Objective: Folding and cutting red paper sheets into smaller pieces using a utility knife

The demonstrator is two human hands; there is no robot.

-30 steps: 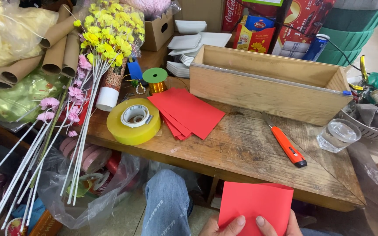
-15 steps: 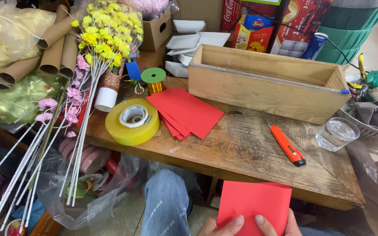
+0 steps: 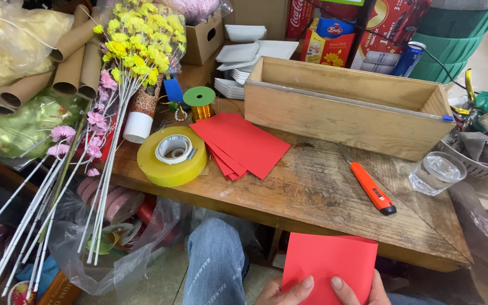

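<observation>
Red paper sheet sits gripped by left hand and right hand below the wooden table; folding seemingly underway, demanding aligned edges.

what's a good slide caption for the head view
Both hands, left hand and right hand, hold a red paper sheet below a worn wooden table.

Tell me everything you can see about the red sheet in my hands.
The red sheet is a plain, matte piece of what looks like paper, roughly square, with crisp edges and no visible marks. It is held flat, facing up, low in the view below the table edge. The left hand and right hand pinch its bottom edge, fingertips lying on its face. Its lower part runs out of view.
</observation>
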